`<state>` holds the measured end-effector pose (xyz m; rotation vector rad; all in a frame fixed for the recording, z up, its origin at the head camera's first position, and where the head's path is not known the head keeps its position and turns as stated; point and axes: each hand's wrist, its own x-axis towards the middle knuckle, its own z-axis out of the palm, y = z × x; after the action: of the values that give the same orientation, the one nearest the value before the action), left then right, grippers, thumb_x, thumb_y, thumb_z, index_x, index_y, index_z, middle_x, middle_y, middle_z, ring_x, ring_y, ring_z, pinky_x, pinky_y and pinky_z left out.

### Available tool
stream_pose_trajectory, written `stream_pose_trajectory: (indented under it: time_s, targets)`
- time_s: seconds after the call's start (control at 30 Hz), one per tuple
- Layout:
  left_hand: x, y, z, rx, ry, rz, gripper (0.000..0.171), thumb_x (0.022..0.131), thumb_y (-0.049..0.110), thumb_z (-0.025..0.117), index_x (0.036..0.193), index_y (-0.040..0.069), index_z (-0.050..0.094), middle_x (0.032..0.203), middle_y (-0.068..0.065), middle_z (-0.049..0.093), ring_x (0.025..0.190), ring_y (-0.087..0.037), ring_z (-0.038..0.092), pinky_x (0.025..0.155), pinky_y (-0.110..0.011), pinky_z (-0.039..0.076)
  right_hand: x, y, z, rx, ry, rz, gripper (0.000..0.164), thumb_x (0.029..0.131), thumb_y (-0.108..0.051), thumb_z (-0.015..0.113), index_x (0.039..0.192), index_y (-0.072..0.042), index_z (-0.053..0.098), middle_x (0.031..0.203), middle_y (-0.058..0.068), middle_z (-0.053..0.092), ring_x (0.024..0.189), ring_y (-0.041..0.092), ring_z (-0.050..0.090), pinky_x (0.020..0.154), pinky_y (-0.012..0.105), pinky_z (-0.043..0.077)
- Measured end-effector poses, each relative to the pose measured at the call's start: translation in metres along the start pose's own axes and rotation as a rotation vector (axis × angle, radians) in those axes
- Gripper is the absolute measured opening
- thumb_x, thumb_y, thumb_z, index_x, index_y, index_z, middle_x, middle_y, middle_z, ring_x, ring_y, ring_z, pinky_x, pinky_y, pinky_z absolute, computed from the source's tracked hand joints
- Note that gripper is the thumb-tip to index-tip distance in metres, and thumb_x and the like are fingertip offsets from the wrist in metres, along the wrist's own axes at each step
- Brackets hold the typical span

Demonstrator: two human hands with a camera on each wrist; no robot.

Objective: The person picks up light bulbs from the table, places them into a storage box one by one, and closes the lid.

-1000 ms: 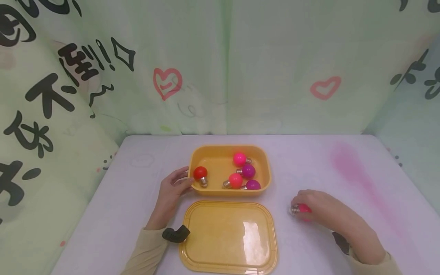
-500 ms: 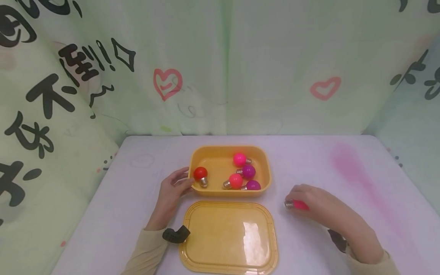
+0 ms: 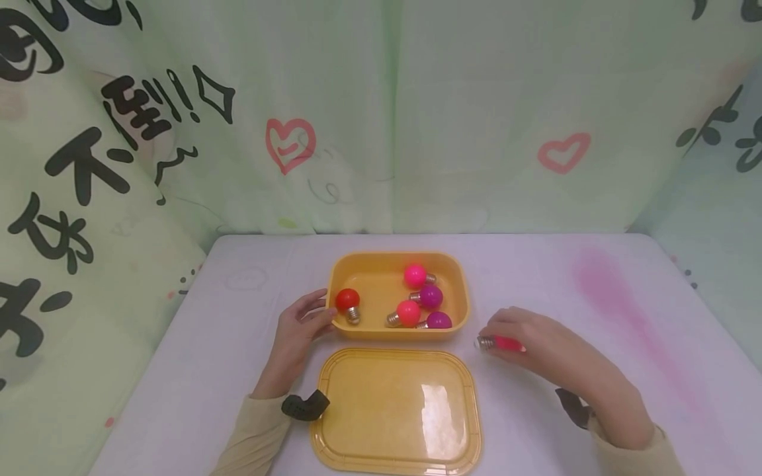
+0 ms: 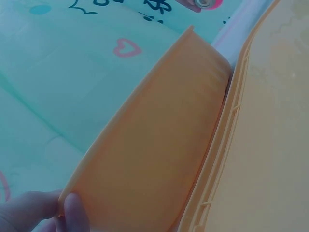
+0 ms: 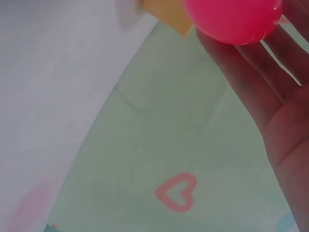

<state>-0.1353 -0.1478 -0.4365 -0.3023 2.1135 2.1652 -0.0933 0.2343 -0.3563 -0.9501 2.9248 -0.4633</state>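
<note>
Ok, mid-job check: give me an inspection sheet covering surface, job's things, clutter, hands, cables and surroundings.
Surface: pale lavender-white tabletop, with a blurred pink patch on the right.
Job's things: open, rounded yellow plastic box holding five round, glossy bulbs with silvery screw bases (one red, two pink, two purple); flat, rounded yellow plastic lid lying in front of it.
Clutter: nothing seen.
Hands: left hand grips the box's left rim; right hand holds a glossy pink bulb outside the box, to its right.
Cables: nothing seen.
Surroundings: pale green fabric backdrop with black lettering and red heart outlines.
</note>
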Motion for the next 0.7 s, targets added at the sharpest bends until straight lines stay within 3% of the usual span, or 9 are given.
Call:
stream_pose_trajectory:
  time_s: [0.33, 0.7]
  targets:
    - [0.001, -0.001, 0.000, -0.001, -0.002, -0.006, 0.047, 0.091, 0.013, 0.073, 0.135, 0.011, 0.058, 0.127, -0.015, 0.056, 0.103, -0.019, 0.064, 0.082, -0.024, 0.059, 0.011, -0.009, -0.008, 0.031, 0.045, -0.037, 0.025, 0.084, -0.024, 0.080, 0.108, -0.028, 0.075, 0.101, -0.018, 0.066, 0.093, 0.005, 0.062, 0.083, 0.030, 0.059]
    - [0.000, -0.001, 0.000, 0.025, 0.012, -0.012, 0.046, 0.092, 0.015, 0.072, 0.135, 0.014, 0.057, 0.129, -0.012, 0.057, 0.107, -0.021, 0.064, 0.084, -0.024, 0.059, 0.028, -0.015, -0.009, 0.008, 0.138, -0.122, 0.026, 0.080, -0.022, 0.083, 0.105, -0.023, 0.076, 0.100, -0.014, 0.066, 0.091, 0.003, 0.060, 0.082, 0.027, 0.058]
